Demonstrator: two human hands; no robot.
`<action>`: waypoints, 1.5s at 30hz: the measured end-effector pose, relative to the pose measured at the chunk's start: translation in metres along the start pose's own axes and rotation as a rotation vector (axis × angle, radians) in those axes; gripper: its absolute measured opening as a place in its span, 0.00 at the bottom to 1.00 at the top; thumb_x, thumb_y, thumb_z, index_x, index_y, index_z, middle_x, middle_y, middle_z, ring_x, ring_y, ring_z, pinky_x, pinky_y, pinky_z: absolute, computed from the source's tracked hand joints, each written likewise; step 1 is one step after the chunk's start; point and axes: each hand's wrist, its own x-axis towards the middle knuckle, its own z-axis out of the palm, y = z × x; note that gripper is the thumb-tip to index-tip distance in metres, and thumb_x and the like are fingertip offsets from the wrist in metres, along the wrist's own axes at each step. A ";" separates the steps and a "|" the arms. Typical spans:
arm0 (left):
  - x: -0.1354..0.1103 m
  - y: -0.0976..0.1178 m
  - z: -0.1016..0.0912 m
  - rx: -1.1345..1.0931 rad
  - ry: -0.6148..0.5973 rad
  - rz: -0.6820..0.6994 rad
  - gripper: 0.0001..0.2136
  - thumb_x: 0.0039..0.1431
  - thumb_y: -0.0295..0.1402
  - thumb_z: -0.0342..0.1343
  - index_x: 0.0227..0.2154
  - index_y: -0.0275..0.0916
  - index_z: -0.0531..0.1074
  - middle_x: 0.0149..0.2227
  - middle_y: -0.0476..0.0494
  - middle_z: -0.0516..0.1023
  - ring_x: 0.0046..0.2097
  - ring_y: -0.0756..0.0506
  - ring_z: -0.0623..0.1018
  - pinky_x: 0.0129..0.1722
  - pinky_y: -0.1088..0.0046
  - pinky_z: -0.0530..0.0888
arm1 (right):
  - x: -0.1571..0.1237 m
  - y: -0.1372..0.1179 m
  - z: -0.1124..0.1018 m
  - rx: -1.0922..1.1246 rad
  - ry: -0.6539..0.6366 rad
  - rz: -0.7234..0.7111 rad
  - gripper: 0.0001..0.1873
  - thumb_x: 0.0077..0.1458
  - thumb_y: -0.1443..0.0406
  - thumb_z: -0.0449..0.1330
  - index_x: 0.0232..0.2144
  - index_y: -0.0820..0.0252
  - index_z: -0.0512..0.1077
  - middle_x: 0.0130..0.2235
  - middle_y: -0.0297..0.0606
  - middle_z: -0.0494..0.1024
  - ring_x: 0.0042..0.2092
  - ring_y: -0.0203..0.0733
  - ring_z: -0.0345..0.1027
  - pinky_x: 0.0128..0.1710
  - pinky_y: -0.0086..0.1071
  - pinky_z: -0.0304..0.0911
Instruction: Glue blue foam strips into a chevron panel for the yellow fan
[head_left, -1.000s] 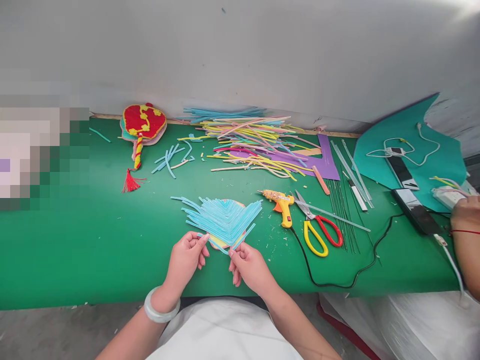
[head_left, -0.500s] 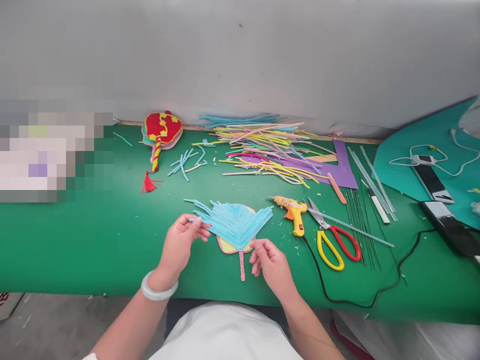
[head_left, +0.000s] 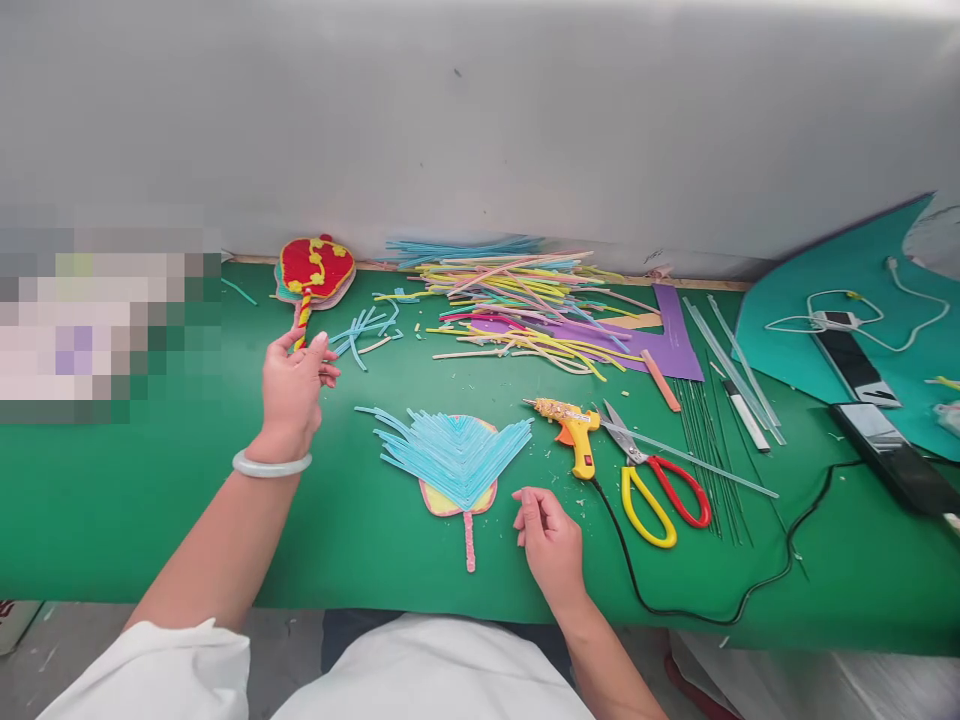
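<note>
A fan (head_left: 469,460) with a pink-edged yellow base and a pink handle lies on the table in front of me. Light-blue chenille stems cover it in a V pattern, their loose ends jutting past both sides. My left hand (head_left: 294,385) is up at the left, fingers apart and holding nothing I can see, beside a few short blue stems (head_left: 361,332). It hides the lower handle and tassel of a red fan (head_left: 316,268) with yellow flowers. To the right of the blue fan, apart from it, my right hand (head_left: 551,535) rests with fingers loosely curled in.
A yellow glue gun (head_left: 576,435) with a glue stick and black cord lies at right, beside scissors (head_left: 651,480). Behind are a heap of coloured stems (head_left: 510,290) and purple sheet (head_left: 679,340). Thin green wires (head_left: 712,460), a marker (head_left: 746,415) and black devices (head_left: 892,450) lie farther right.
My left hand has left the blue stems on the fan and moved up and left towards the red fan. My right hand has drawn slightly away to the right.
</note>
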 end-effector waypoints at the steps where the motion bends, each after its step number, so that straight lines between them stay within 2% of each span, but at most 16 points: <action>1: -0.001 -0.002 0.005 0.023 -0.004 0.048 0.15 0.55 0.36 0.63 0.41 0.38 0.65 0.23 0.55 0.73 0.19 0.54 0.70 0.18 0.80 0.64 | 0.000 0.001 0.000 -0.005 -0.008 -0.002 0.26 0.61 0.42 0.49 0.34 0.56 0.73 0.23 0.32 0.71 0.21 0.36 0.64 0.22 0.30 0.59; 4: 0.007 -0.006 0.029 0.105 -0.078 0.133 0.10 0.56 0.38 0.62 0.34 0.38 0.68 0.21 0.55 0.71 0.19 0.53 0.69 0.20 0.78 0.64 | -0.001 0.005 0.000 -0.027 -0.023 -0.019 0.25 0.63 0.44 0.48 0.34 0.56 0.73 0.23 0.32 0.71 0.21 0.36 0.64 0.23 0.30 0.59; 7: 0.036 -0.008 0.064 0.464 -0.184 0.382 0.14 0.62 0.43 0.56 0.27 0.38 0.69 0.20 0.51 0.70 0.23 0.50 0.71 0.28 0.74 0.69 | -0.002 0.009 0.001 -0.059 -0.025 -0.052 0.24 0.64 0.46 0.48 0.34 0.56 0.73 0.23 0.33 0.72 0.23 0.37 0.66 0.24 0.30 0.59; 9: 0.063 -0.010 0.092 0.802 -0.251 0.599 0.16 0.67 0.41 0.50 0.26 0.36 0.71 0.27 0.44 0.76 0.33 0.46 0.75 0.39 0.69 0.70 | -0.003 0.010 0.002 -0.082 -0.025 -0.070 0.23 0.64 0.47 0.48 0.34 0.56 0.73 0.23 0.33 0.72 0.23 0.37 0.66 0.24 0.30 0.59; 10: 0.077 -0.011 0.105 0.849 -0.272 0.636 0.13 0.66 0.38 0.52 0.30 0.35 0.73 0.34 0.40 0.78 0.39 0.44 0.76 0.44 0.67 0.70 | -0.003 0.010 0.002 -0.092 -0.024 -0.078 0.22 0.64 0.48 0.48 0.34 0.56 0.73 0.23 0.33 0.72 0.23 0.37 0.66 0.24 0.30 0.59; 11: 0.091 -0.012 0.119 0.874 -0.296 0.658 0.09 0.64 0.35 0.54 0.35 0.35 0.74 0.40 0.38 0.79 0.45 0.42 0.75 0.48 0.66 0.68 | -0.002 0.010 0.003 -0.099 -0.019 -0.087 0.22 0.65 0.48 0.48 0.34 0.56 0.73 0.23 0.33 0.72 0.23 0.37 0.66 0.24 0.29 0.59; 13: 0.115 -0.016 0.144 0.977 -0.366 0.713 0.09 0.64 0.32 0.52 0.43 0.35 0.74 0.50 0.36 0.77 0.54 0.38 0.71 0.55 0.61 0.64 | -0.002 0.009 0.003 -0.103 -0.004 -0.111 0.22 0.65 0.49 0.48 0.33 0.56 0.73 0.22 0.32 0.72 0.22 0.36 0.65 0.23 0.29 0.59; 16: 0.142 -0.022 0.179 1.056 -0.412 0.759 0.13 0.65 0.30 0.49 0.49 0.36 0.73 0.57 0.35 0.73 0.60 0.35 0.66 0.58 0.56 0.60 | 0.001 0.009 0.004 -0.102 0.021 -0.153 0.22 0.65 0.50 0.49 0.32 0.57 0.74 0.21 0.31 0.72 0.20 0.35 0.64 0.22 0.27 0.59; 20: 0.164 -0.029 0.217 1.143 -0.462 0.809 0.16 0.65 0.28 0.45 0.50 0.31 0.73 0.55 0.30 0.74 0.59 0.34 0.66 0.59 0.52 0.57 | 0.003 0.008 0.006 -0.118 0.055 -0.197 0.20 0.65 0.53 0.50 0.31 0.58 0.74 0.20 0.31 0.71 0.19 0.33 0.63 0.20 0.26 0.58; 23: 0.175 -0.033 0.234 1.206 -0.479 0.836 0.17 0.63 0.24 0.43 0.48 0.25 0.73 0.52 0.24 0.74 0.60 0.32 0.65 0.61 0.48 0.52 | 0.004 0.007 0.006 -0.122 0.070 -0.208 0.20 0.66 0.54 0.50 0.31 0.58 0.74 0.20 0.30 0.71 0.19 0.33 0.63 0.20 0.26 0.58; 27: 0.183 -0.039 0.241 1.271 -0.501 0.878 0.20 0.60 0.21 0.41 0.51 0.21 0.71 0.53 0.20 0.72 0.63 0.31 0.63 0.62 0.46 0.46 | 0.005 0.008 0.007 -0.115 0.077 -0.205 0.19 0.66 0.55 0.50 0.31 0.58 0.73 0.20 0.30 0.71 0.19 0.33 0.63 0.21 0.26 0.59; 31: 0.183 -0.040 0.238 1.306 -0.524 0.925 0.21 0.60 0.21 0.40 0.52 0.20 0.69 0.52 0.20 0.72 0.62 0.31 0.64 0.62 0.47 0.47 | 0.006 0.011 0.007 -0.096 0.078 -0.200 0.18 0.65 0.55 0.51 0.31 0.58 0.74 0.21 0.31 0.72 0.19 0.33 0.63 0.21 0.26 0.59; 34: 0.179 -0.033 0.232 1.314 -0.531 0.959 0.20 0.61 0.20 0.39 0.52 0.20 0.68 0.50 0.21 0.73 0.61 0.32 0.65 0.61 0.48 0.48 | 0.006 0.012 0.007 -0.073 0.074 -0.178 0.18 0.65 0.55 0.51 0.31 0.58 0.74 0.21 0.31 0.72 0.19 0.33 0.64 0.21 0.26 0.60; 38: 0.168 -0.006 0.218 1.264 -0.546 1.029 0.18 0.65 0.22 0.38 0.50 0.24 0.68 0.51 0.25 0.72 0.62 0.32 0.64 0.61 0.48 0.48 | 0.006 0.011 0.007 -0.056 0.059 -0.152 0.19 0.65 0.54 0.51 0.32 0.58 0.74 0.21 0.31 0.72 0.20 0.33 0.65 0.22 0.26 0.60; 40: 0.160 0.014 0.208 1.200 -0.531 1.007 0.16 0.66 0.23 0.39 0.49 0.25 0.68 0.52 0.26 0.70 0.62 0.33 0.63 0.60 0.49 0.50 | 0.006 0.010 0.006 -0.052 0.055 -0.154 0.19 0.65 0.53 0.51 0.32 0.58 0.73 0.21 0.30 0.72 0.20 0.34 0.66 0.22 0.27 0.60; 45: 0.123 0.055 0.169 0.920 -0.278 0.734 0.10 0.66 0.24 0.46 0.46 0.28 0.68 0.52 0.33 0.71 0.57 0.42 0.66 0.59 0.59 0.57 | 0.005 0.008 0.004 -0.057 0.076 -0.224 0.17 0.66 0.56 0.50 0.33 0.58 0.73 0.21 0.30 0.73 0.19 0.33 0.65 0.21 0.26 0.60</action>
